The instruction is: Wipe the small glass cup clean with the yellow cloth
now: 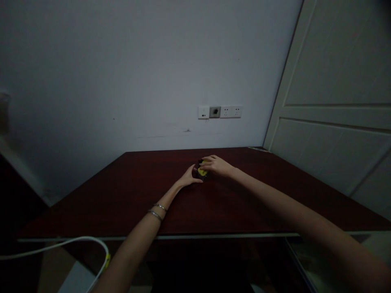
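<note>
A small yellow and black object (pixel 202 171) lies on the dark red table (pixel 128 195), far out near the middle. My left hand (pixel 190 178) touches its left side with fingers curled against it. My right hand (pixel 217 165) lies over its top and right side, fingers bent around it. Both arms are stretched far forward. Two thin bracelets (pixel 157 211) circle my left wrist. What the object is stays too small and dim to tell.
A white wall rises behind the table, with a row of sockets (pixel 220 112) above it. A white panelled door (pixel 336 122) stands at the right. A white cable (pixel 76 244) loops below the table's front edge at the left.
</note>
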A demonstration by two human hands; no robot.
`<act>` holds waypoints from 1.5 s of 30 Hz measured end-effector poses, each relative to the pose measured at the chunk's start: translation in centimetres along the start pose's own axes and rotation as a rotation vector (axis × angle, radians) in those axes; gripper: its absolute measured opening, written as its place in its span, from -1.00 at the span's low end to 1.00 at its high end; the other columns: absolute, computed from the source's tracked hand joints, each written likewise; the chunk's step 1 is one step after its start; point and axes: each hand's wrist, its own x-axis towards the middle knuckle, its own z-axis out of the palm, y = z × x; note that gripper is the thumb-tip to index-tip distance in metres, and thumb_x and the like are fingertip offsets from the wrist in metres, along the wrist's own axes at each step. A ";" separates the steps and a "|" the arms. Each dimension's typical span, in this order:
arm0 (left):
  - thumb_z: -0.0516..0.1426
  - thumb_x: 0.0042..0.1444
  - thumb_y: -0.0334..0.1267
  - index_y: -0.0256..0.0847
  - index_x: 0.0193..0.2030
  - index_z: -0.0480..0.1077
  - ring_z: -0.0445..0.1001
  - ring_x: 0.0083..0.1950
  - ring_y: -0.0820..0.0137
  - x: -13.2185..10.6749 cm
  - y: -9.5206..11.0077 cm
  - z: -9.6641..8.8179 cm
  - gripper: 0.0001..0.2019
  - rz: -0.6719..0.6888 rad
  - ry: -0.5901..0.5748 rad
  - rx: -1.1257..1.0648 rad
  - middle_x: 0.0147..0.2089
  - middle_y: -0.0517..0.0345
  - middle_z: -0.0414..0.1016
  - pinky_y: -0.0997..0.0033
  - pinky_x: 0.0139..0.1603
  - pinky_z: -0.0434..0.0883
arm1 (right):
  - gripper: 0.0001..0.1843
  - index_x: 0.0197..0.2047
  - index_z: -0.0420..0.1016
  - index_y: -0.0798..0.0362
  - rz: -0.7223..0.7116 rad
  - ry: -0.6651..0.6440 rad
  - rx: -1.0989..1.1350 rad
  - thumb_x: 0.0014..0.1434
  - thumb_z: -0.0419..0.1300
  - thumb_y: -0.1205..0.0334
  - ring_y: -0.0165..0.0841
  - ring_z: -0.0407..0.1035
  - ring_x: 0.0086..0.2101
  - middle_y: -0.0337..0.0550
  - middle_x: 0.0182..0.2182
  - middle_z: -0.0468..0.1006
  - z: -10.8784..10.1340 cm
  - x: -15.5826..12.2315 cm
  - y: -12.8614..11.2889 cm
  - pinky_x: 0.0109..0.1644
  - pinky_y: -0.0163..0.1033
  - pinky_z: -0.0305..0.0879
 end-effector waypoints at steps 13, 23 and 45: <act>0.36 -0.41 -0.11 -0.34 0.23 -0.02 0.21 0.19 0.16 -0.2 1.4 0.2 0.03 0.003 -0.009 -0.088 0.18 -0.24 0.20 0.18 0.19 0.15 | -0.52 0.09 0.29 -0.15 -0.054 -0.074 -0.055 0.08 0.08 0.36 -0.17 -0.05 0.20 -0.17 0.14 0.28 1.3 -1.0 1.4 0.06 -0.06 -0.03; 0.30 -0.42 0.09 -0.32 0.06 0.26 0.38 0.01 0.06 0.0 3.2 0.8 -0.14 -0.078 -0.008 0.243 0.00 -0.15 0.40 0.21 -0.04 0.34 | -0.67 0.00 0.37 -0.18 -0.230 -0.155 -0.160 0.18 0.04 0.28 -0.18 0.01 0.16 -0.18 0.18 0.20 1.6 0.9 2.8 0.04 -0.06 0.03; 0.25 -0.40 0.18 -0.30 0.02 0.27 0.42 -0.05 0.09 -0.2 2.3 0.9 -0.16 -0.054 0.052 0.327 -0.07 -0.13 0.45 0.30 -0.13 0.36 | -0.73 -0.17 0.50 -0.17 0.169 -0.282 -0.223 0.14 0.07 0.30 -0.14 0.24 -0.09 -0.01 -0.19 0.46 0.9 2.6 0.6 -0.13 -0.12 0.13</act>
